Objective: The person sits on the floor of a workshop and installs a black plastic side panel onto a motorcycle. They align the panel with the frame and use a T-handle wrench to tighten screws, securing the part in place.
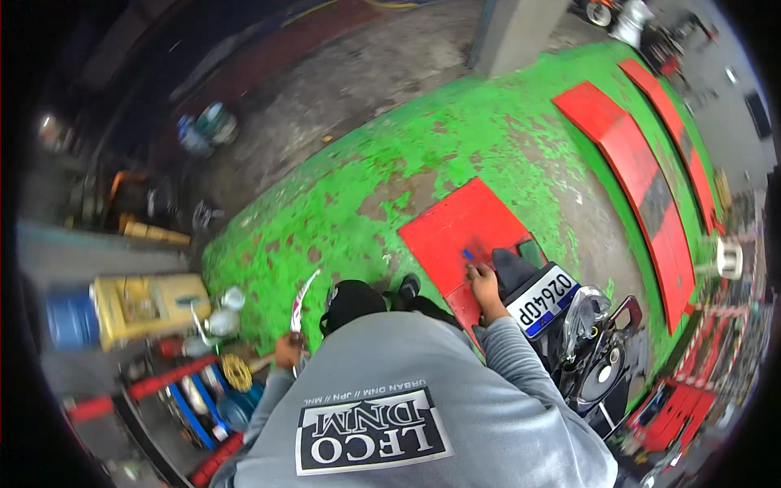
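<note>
A long, narrow white-and-red strip (pixel 304 298) points up and away from my left hand (pixel 289 350), whose fingers are closed around its lower end. I cannot make out exactly what kind of thing it is. My right hand (pixel 484 286) is beside the dark rear end of a motorcycle (pixel 586 350), over a red metal platform (pixel 468 232). Its fingers are bent together, and a small blue object (pixel 468 254) shows at the fingertips. Whether they pinch it or it lies on the platform is unclear. A number plate (pixel 543 299) is on the motorcycle, just right of that hand.
Red ramps (pixel 630 154) lie on the worn green floor to the right. A pillar (pixel 517 37) rises at the back. On my left are a yellow box-like container (pixel 150 305), a blue bottle (pixel 71 319) and a red-and-black rack (pixel 175 378). Red tool drawers (pixel 682 416) stand at lower right.
</note>
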{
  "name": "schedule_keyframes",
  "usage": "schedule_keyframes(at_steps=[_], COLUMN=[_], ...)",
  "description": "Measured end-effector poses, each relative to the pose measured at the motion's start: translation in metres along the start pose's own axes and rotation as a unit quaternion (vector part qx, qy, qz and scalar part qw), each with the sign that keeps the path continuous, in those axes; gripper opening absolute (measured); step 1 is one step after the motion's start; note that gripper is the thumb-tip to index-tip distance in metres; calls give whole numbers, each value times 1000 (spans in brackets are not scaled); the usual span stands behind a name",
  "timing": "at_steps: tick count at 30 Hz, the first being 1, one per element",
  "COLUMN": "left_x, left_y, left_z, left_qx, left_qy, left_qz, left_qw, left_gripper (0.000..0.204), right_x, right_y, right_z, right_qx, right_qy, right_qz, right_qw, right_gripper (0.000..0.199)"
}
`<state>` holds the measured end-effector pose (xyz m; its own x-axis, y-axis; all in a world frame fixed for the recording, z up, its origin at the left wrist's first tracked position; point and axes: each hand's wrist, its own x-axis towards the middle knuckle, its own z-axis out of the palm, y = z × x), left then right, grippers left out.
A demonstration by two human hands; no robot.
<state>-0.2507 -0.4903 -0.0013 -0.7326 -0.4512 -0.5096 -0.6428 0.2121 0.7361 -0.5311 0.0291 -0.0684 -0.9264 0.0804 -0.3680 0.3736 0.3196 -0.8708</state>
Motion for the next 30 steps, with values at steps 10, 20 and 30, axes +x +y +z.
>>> schedule_keyframes(at_steps=[10, 20, 30], left_x=[333, 694, 595], left_y=[111, 609, 801], left_z=[-71, 74, 486], left_qx=[190, 121, 177], left_qy=[-192, -186, -537], left_qz=[10, 227, 390], left_qw=[963, 948, 727], left_gripper=[20, 22, 41], right_x=[81, -6, 169], right_y=[-40, 0, 50], right_z=[12, 138, 135], right_qx=[-46, 85, -228], right_qy=[152, 131, 133], right_qz=[159, 471, 298], right_qw=[974, 868, 917], right_gripper=[39, 40, 34])
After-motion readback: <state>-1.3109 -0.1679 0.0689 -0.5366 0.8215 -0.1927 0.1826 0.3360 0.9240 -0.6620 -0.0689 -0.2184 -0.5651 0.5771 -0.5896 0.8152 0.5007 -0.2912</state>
